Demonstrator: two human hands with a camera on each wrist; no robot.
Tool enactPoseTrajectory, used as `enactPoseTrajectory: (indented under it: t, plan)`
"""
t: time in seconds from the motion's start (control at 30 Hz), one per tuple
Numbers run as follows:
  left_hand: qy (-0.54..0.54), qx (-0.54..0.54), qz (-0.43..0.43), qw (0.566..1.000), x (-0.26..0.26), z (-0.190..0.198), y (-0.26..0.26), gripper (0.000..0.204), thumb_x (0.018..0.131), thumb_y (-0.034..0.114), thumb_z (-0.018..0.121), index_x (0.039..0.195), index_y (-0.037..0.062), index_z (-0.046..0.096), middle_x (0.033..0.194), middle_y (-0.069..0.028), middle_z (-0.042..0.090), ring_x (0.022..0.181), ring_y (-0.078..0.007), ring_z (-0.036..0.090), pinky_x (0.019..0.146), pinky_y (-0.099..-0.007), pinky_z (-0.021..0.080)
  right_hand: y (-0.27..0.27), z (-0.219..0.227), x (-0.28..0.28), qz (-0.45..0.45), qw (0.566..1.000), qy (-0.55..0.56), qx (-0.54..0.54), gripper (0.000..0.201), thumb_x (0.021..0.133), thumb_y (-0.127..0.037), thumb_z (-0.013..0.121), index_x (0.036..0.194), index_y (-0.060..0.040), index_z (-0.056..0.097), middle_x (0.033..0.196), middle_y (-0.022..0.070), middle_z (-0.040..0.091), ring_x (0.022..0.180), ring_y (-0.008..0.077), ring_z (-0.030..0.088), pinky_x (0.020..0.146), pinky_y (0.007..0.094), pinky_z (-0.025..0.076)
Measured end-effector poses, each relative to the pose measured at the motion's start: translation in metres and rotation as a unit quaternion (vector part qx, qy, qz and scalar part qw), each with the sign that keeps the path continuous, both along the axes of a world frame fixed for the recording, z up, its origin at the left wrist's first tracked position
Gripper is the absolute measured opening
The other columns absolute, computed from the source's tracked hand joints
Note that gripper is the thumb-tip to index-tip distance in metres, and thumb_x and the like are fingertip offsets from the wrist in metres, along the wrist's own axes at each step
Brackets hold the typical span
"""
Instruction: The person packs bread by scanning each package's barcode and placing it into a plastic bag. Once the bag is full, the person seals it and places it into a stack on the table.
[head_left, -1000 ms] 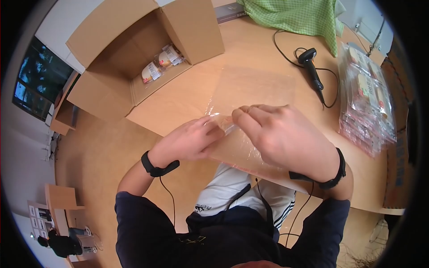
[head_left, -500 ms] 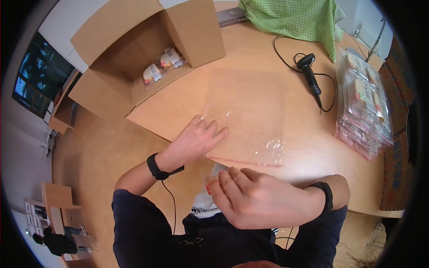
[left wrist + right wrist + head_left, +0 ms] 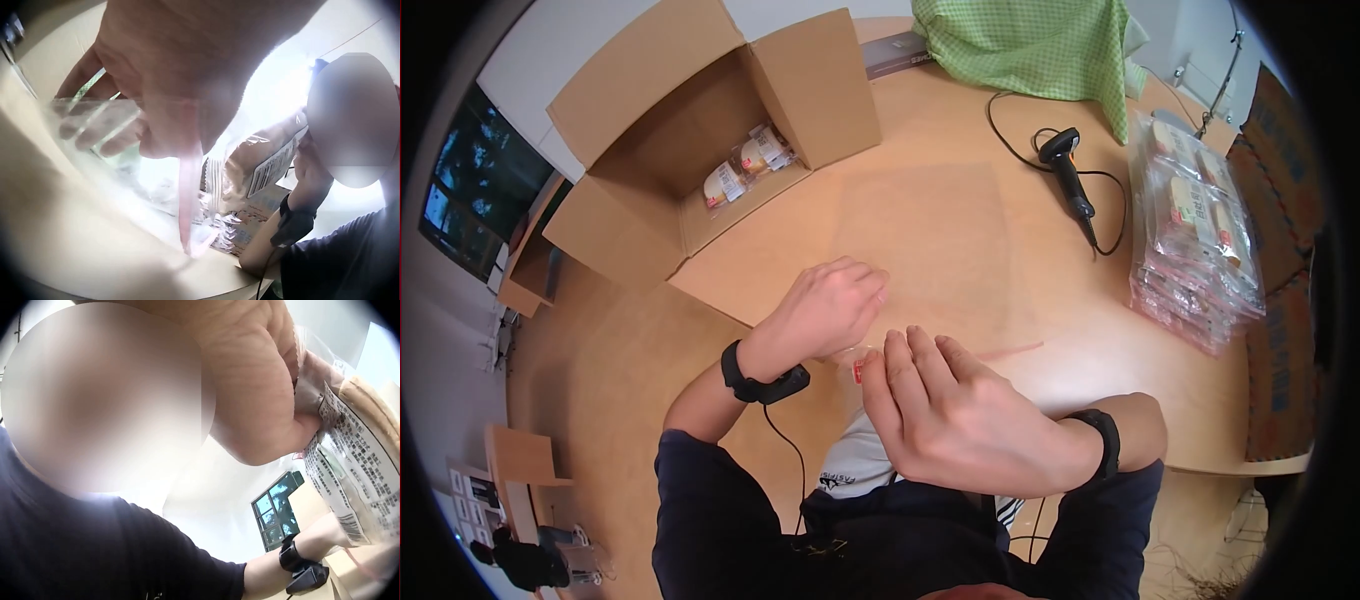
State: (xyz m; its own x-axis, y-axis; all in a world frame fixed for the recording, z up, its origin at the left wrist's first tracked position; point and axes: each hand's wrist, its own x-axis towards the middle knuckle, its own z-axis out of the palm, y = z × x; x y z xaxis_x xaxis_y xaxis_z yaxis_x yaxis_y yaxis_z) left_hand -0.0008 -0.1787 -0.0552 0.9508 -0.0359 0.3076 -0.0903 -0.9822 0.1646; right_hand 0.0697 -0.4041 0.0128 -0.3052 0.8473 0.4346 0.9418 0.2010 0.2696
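Note:
My left hand [image 3: 830, 310] lies at the near left part of a flat clear bag [image 3: 925, 240] on the table. The left wrist view shows that hand [image 3: 175, 81] pinching the bag near its pink strip [image 3: 187, 187], with fingers seen through the plastic. Close by on the right, over the table's near edge, my right hand [image 3: 960, 420] holds a wrapped food pack with a red mark [image 3: 859, 371], mostly hidden in the head view. In the right wrist view this hand [image 3: 256, 381] grips the pack by its wrapper, its printed label [image 3: 359, 462] showing.
An open cardboard box [image 3: 820, 90] at the back left holds wrapped packs [image 3: 725, 186]. A barcode scanner [image 3: 1068, 175] with its cable lies right of the bag. Stacked filled bags [image 3: 1195, 230] are at the right, and a green checked cloth [image 3: 1030, 50] is at the back.
My right hand has left the flat bag, moved toward my body and now holds a wrapped pack. My left fingers, spread half a second ago, have drawn together on the bag.

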Motion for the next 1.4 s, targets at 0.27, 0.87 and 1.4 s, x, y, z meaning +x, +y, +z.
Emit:
enactPoseTrajectory:
  t: [0.27, 0.87, 1.4]
  plan:
    - [0.030, -0.110, -0.020, 0.993, -0.005, 0.004, 0.006, 0.029, 0.096, 0.010, 0.049, 0.117, -0.0064, 0.060, 0.121, -0.0213, 0.061, 0.114, -0.0360, 0.056, 0.099, -0.0402, 0.045, 0.011, -0.017, -0.004, -0.036, 0.998, -0.043, -0.007, 0.038, 0.076, -0.015, 0.061, 0.104, 0.0119, 0.065, 0.095, 0.0277, 0.068, 0.089, 0.0365, 0.069, 0.074, 0.0417, 0.057]
    - [0.047, -0.127, -0.098, 0.986, -0.007, -0.021, 0.010, 0.036, 0.096, 0.006, 0.046, 0.131, -0.0026, 0.053, 0.139, -0.0215, 0.049, 0.133, -0.0397, 0.041, 0.113, -0.0467, 0.030, 0.036, -0.067, -0.016, -0.155, 0.983, -0.068, -0.070, 0.037, 0.079, -0.015, 0.058, 0.104, 0.0114, 0.064, 0.090, 0.0288, 0.067, 0.085, 0.0376, 0.067, 0.070, 0.0404, 0.054]
    - [0.027, -0.109, -0.110, 0.988, -0.008, -0.031, 0.016, 0.037, 0.098, 0.012, 0.048, 0.133, 0.0015, 0.054, 0.140, -0.0212, 0.048, 0.134, -0.0376, 0.040, 0.110, -0.0508, 0.030, 0.065, -0.101, -0.001, -0.199, 0.970, -0.004, -0.139, 0.022, 0.077, -0.012, 0.060, 0.090, 0.0048, 0.064, 0.081, 0.0167, 0.064, 0.069, 0.0237, 0.064, 0.050, 0.0305, 0.046]
